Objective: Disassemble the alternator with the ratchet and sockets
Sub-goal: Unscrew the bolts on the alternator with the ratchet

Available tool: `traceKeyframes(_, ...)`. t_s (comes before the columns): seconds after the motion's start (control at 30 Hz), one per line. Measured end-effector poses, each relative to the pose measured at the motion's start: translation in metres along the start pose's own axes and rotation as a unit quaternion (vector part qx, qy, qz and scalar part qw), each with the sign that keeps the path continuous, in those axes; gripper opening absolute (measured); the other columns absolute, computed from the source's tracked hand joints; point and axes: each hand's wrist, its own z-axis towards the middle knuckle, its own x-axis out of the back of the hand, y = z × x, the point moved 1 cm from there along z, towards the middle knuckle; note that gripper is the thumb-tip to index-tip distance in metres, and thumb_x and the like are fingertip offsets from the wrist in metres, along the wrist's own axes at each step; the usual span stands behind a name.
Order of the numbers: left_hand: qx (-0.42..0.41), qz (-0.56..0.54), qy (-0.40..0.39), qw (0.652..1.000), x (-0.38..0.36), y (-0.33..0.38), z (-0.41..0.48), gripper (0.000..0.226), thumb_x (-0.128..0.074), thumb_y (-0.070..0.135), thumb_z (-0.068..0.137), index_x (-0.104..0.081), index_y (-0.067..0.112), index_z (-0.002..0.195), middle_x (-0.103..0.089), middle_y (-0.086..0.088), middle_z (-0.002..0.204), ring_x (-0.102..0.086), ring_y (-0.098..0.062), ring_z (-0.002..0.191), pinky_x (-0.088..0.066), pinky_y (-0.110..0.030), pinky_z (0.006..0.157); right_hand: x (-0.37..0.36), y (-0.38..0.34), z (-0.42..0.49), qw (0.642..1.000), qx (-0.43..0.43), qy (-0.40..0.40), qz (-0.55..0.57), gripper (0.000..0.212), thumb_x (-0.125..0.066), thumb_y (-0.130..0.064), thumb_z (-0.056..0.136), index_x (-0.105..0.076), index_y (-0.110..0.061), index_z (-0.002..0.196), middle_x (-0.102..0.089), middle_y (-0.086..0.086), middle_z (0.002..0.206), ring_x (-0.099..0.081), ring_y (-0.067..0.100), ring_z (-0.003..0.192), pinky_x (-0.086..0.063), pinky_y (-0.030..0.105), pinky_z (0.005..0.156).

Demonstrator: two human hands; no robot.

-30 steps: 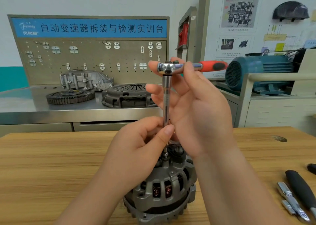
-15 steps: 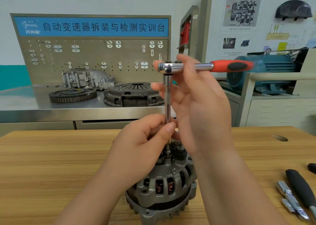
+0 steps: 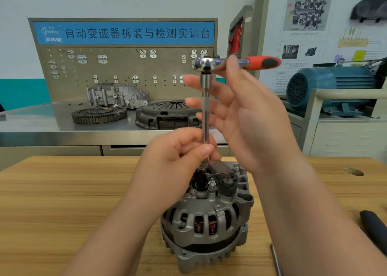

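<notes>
Chrome extension bar (image 3: pixel 205 112) is pinched near its lower end between the thumb and curled fingers (image 3: pixel 206 150) of the left hand (image 3: pixel 173 160), upright above the alternator (image 3: pixel 207 219). The right hand (image 3: pixel 251 116) is above the alternator, gripping nothing, its fingers (image 3: pixel 201 104) straight and spread behind the bar. The forefinger rises against the shank of the ratchet (image 3: pixel 209 63) atop the bar. The alternator stands on a wooden table (image 3: pixel 62 202). To its right lies a black-handled tool (image 3: pixel 374 227). Behind it, a steel bench (image 3: pixel 41 125) bears a flywheel (image 3: pixel 99 114) and a clutch cover (image 3: pixel 167 114).
</notes>
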Motion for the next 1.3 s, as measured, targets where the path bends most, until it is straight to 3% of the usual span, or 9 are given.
traceKeyframes(0.07,-0.011,-0.016,0.027,0.999,0.003,-0.001,0.000,0.018,-0.062,0.013,0.089,-0.069,0.025,0.079,-0.074,0.009,0.071,-0.069,-0.003,0.070,-0.051,-0.013,0.071,0.005,-0.001,-0.002,0.994,-0.002,-0.012,-0.104,0.029,-0.048,-0.047,0.093,-0.067,-0.026,0.097,-0.073,0.003,0.104,-0.070,0.020,0.090,-0.056,0.035,0.081)
traceKeyframes(0.13,-0.013,-0.032,0.048,0.998,0.005,-0.002,0.001,0.012,-0.060,0.022,0.082,-0.070,0.029,0.082,-0.073,0.007,0.071,-0.069,-0.009,0.071,-0.055,-0.025,0.075,0.011,-0.002,-0.010,0.971,0.009,-0.037,-0.234,0.026,-0.055,-0.047,0.091,-0.071,-0.026,0.092,-0.074,-0.002,0.092,-0.069,0.013,0.085,-0.055,0.026,0.077)
traceKeyframes(0.2,-0.014,-0.036,0.061,0.997,0.006,-0.004,0.002,0.015,-0.058,0.025,0.080,-0.070,0.033,0.084,-0.074,0.005,0.073,-0.070,-0.019,0.074,-0.056,-0.039,0.078,0.018,-0.001,-0.020,0.934,0.003,-0.083,-0.348,0.018,-0.065,-0.042,0.085,-0.072,-0.026,0.090,-0.072,-0.007,0.084,-0.066,0.004,0.076,-0.051,0.016,0.072)
traceKeyframes(0.3,-0.006,-0.044,0.077,0.996,0.008,-0.006,0.002,0.018,-0.059,0.020,0.085,-0.070,0.035,0.083,-0.074,0.008,0.074,-0.070,-0.012,0.073,-0.053,-0.040,0.079,0.029,0.000,-0.034,0.855,0.014,-0.090,-0.510,0.017,-0.066,-0.049,0.072,-0.066,-0.039,0.086,-0.065,-0.023,0.088,-0.059,-0.003,0.088,-0.045,0.015,0.073)
traceKeyframes(0.47,0.006,-0.050,0.090,0.995,0.007,-0.007,0.002,0.029,-0.058,0.007,0.091,-0.069,0.028,0.075,-0.073,0.007,0.070,-0.068,-0.008,0.069,-0.052,-0.034,0.079,0.026,-0.001,-0.050,0.744,-0.022,-0.121,-0.656,0.026,-0.051,-0.062,0.070,-0.059,-0.038,0.073,-0.057,-0.017,0.083,-0.051,0.000,0.085,-0.046,0.026,0.079)
traceKeyframes(0.67,0.001,-0.043,0.072,0.996,0.007,-0.006,0.002,0.031,-0.057,0.009,0.092,-0.069,0.034,0.080,-0.073,0.008,0.072,-0.068,-0.008,0.072,-0.053,-0.034,0.080,0.009,0.009,-0.058,0.690,-0.029,-0.096,-0.717,0.032,-0.051,-0.059,0.080,-0.065,-0.030,0.080,-0.057,-0.015,0.094,-0.049,0.007,0.093,-0.043,0.029,0.086)
traceKeyframes(0.8,-0.004,-0.044,0.067,0.997,0.006,-0.007,0.001,0.023,-0.058,0.016,0.090,-0.069,0.035,0.083,-0.073,0.009,0.073,-0.068,-0.008,0.074,-0.052,-0.038,0.084,0.006,0.012,-0.064,0.685,-0.010,-0.076,-0.725,0.023,-0.059,-0.047,0.088,-0.067,-0.026,0.087,-0.060,-0.011,0.100,-0.051,0.013,0.098,-0.043,0.035,0.090)
traceKeyframes(1.17,-0.006,-0.050,0.063,0.997,0.006,-0.005,0.000,0.026,-0.058,0.009,0.092,-0.066,0.030,0.078,-0.073,0.008,0.072,-0.068,-0.009,0.072,-0.052,-0.034,0.082,0.016,0.022,-0.067,0.748,0.015,-0.066,-0.660,0.012,-0.060,-0.030,0.089,-0.064,-0.020,0.084,-0.058,-0.011,0.092,-0.052,0.008,0.090,-0.045,0.028,0.081)
traceKeyframes(1.3,-0.007,-0.054,0.058,0.997,0.005,-0.004,0.001,0.025,-0.059,0.007,0.092,-0.066,0.027,0.081,-0.073,0.007,0.071,-0.069,-0.010,0.072,-0.054,-0.033,0.084,0.018,0.006,-0.056,0.779,0.083,-0.019,-0.621,0.009,-0.059,-0.022,0.086,-0.067,-0.018,0.083,-0.061,-0.010,0.088,-0.056,0.004,0.080,-0.049,0.025,0.073)
